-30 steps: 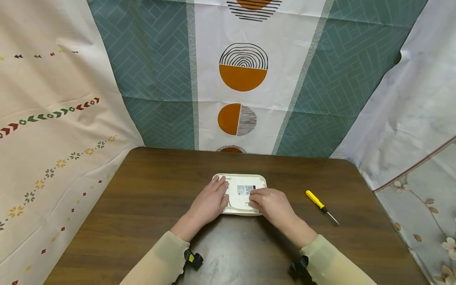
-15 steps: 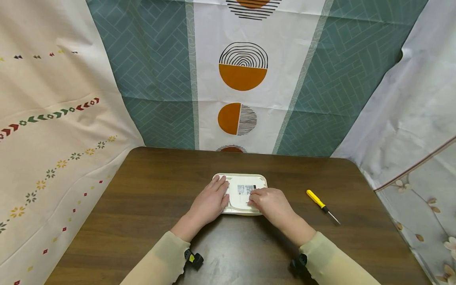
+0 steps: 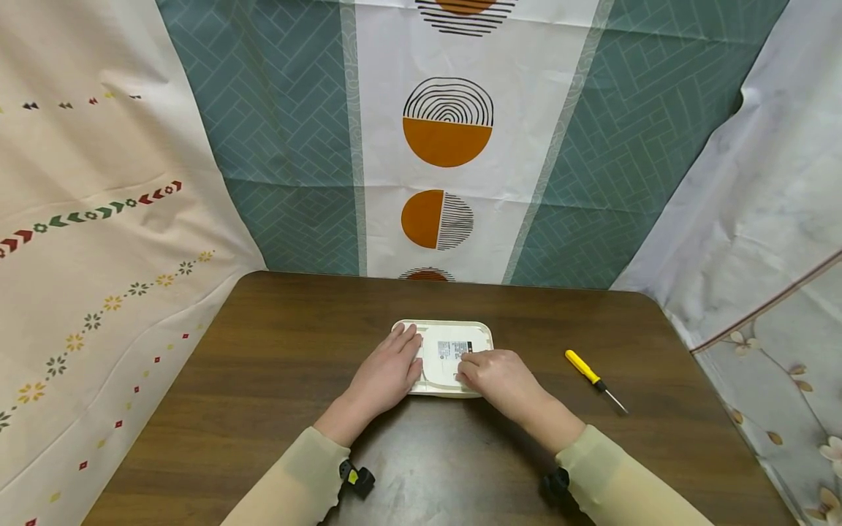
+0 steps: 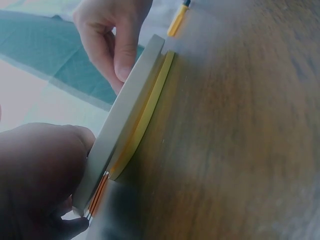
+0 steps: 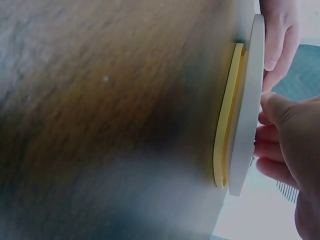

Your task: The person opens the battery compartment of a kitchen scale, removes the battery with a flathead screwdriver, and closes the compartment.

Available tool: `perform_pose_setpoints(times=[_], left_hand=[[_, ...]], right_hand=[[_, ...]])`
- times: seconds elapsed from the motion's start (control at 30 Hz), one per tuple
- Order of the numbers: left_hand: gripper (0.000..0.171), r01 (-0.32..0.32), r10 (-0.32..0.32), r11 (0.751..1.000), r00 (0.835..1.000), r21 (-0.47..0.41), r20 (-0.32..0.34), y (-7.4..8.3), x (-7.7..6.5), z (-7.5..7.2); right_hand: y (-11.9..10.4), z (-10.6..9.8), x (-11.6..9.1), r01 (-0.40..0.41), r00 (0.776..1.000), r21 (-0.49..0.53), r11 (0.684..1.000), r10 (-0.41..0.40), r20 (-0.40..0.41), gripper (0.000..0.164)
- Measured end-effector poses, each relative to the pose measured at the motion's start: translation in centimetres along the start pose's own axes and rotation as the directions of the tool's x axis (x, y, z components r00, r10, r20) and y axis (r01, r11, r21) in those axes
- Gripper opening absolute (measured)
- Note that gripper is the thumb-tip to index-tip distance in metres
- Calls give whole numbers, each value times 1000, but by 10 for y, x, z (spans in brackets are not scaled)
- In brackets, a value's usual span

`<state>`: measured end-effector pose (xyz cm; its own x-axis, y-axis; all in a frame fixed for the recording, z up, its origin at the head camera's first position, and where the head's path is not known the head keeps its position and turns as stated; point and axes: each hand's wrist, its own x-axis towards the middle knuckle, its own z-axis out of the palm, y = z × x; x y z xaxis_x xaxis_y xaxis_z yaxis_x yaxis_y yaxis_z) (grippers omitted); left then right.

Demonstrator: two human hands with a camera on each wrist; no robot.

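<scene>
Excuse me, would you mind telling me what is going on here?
A person is working on a pale, flat device on the table. The left hand rests on its left part; the right hand touches its face beside a printed label. Whether that hand pinches anything is unclear. A yellow-handled screwdriver lies to the right.

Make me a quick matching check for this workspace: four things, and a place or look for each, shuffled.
1. Left hand
2. Screwdriver
3. Right hand
4. Label

A. Touching the white device, nearer the yellow handle
B. Small dark print
C. Touching the white device, farther from the yellow handle
D. Lying on the brown table, untouched

Pairs: 1-C, 2-D, 3-A, 4-B
</scene>
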<state>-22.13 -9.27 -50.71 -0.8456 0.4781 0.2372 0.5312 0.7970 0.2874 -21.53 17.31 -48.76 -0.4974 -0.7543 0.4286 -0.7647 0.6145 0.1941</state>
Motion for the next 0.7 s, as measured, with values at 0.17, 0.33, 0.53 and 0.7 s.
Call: perform_pose_setpoints(times=[0.17,0.33,0.53,0.7], left_hand=[[50,4,-4,1000,1000,0,-2,-1,0,1],[50,6,-6,1000,1000,4,2,-1,1,3],[51,9,-9,1000,1000,-1,5,-1,1,4],[51,3,-3,1000,1000,-3,1,-2,1,5]], right_hand=[[1,2,0,37,999,-14,999,-38,-26,10],[2,3,-1,49,997,-11,999,-50,-58,12],[2,5,-1,32,998,-1,999,-32,-54,10],[3,6,-2,28,998,-3,1000,-28,-64,8]])
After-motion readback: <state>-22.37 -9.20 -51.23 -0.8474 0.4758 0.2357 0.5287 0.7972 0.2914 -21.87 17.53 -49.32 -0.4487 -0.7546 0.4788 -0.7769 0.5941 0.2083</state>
